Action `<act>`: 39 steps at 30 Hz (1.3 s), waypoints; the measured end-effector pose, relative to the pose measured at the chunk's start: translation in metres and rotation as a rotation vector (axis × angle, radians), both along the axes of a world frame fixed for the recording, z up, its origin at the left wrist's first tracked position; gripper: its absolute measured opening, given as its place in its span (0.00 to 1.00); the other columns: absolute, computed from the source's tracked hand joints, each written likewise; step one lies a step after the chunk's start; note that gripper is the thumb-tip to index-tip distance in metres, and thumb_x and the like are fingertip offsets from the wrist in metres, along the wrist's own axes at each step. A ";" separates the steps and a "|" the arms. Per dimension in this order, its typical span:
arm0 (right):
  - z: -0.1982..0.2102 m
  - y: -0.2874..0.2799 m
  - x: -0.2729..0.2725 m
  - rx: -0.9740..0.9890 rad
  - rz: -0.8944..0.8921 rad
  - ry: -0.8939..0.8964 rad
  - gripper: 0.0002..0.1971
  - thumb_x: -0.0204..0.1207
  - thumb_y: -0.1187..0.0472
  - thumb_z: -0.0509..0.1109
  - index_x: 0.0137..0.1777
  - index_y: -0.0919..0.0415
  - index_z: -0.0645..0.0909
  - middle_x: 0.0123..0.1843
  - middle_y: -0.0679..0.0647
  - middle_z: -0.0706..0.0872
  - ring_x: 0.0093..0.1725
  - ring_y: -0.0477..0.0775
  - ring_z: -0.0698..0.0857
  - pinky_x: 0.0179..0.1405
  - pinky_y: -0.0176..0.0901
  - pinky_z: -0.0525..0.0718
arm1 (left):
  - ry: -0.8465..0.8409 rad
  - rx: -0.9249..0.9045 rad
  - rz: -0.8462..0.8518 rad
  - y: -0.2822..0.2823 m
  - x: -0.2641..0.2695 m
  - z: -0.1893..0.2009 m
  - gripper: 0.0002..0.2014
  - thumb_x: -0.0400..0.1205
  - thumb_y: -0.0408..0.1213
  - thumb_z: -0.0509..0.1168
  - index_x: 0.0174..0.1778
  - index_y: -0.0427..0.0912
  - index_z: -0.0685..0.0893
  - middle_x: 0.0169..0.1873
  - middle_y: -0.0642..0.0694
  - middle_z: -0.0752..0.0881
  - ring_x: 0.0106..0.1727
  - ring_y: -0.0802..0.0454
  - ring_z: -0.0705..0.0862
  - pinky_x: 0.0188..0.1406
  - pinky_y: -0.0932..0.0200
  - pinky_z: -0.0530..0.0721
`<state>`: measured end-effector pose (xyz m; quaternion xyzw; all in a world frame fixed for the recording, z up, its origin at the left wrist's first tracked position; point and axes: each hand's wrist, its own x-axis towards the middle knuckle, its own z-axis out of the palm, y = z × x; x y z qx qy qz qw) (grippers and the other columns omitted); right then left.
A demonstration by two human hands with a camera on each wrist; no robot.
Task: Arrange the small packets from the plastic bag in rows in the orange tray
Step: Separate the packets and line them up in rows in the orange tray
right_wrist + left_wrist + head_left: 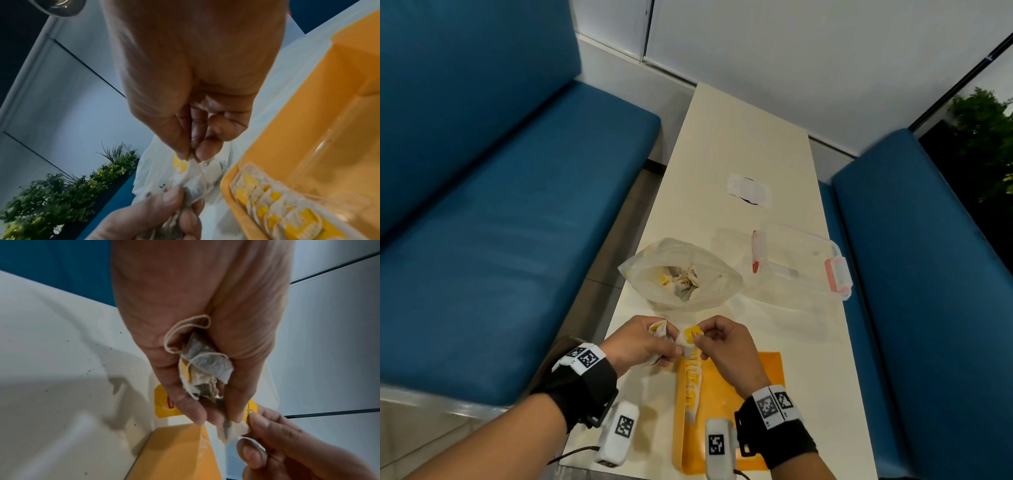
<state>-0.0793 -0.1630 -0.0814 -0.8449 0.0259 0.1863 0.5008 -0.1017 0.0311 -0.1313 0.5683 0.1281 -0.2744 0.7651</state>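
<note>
Just beyond the orange tray [763,370], the left hand [640,346] grips a bunch of packets [205,368]; the right hand [726,346] has its fingers [183,146] pinching one packet [690,337]. A row of packets [273,206] lies in the tray; their yellow labels are unreadable. The plastic bag [681,274] sits on the counter [743,144] beyond the tray.

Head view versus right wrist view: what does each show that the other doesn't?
Only the head view shows the clear lidded container and blue benches. Only the right wrist view shows the overlapping row of tea bags close up. Both show the right hand pinching a tea bag, the left hand, plastic bag and orange tray.
</note>
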 end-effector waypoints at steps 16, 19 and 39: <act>-0.008 -0.039 -0.014 -0.014 0.045 0.147 0.02 0.81 0.71 0.68 0.47 0.65 0.79 0.39 0.70 0.90 0.39 0.59 0.92 0.26 0.41 0.81 | 0.123 -0.022 0.139 -0.007 0.004 -0.010 0.18 0.75 0.28 0.79 0.58 0.24 0.85 0.33 0.35 0.86 0.31 0.42 0.84 0.29 0.55 0.83; -0.014 -0.046 -0.022 -0.032 0.072 0.209 0.03 0.80 0.71 0.68 0.47 0.63 0.78 0.38 0.70 0.89 0.35 0.56 0.92 0.25 0.41 0.81 | 0.124 -0.018 0.127 -0.010 0.006 -0.011 0.18 0.75 0.30 0.81 0.58 0.27 0.87 0.34 0.36 0.87 0.32 0.42 0.85 0.31 0.54 0.83; -0.063 -0.026 -0.067 -0.170 0.062 0.455 0.06 0.78 0.70 0.67 0.47 0.60 0.75 0.29 0.57 0.86 0.30 0.60 0.89 0.25 0.46 0.86 | 0.043 0.158 -0.035 -0.023 0.003 -0.013 0.16 0.74 0.23 0.79 0.57 0.29 0.88 0.25 0.38 0.85 0.23 0.48 0.82 0.26 0.57 0.82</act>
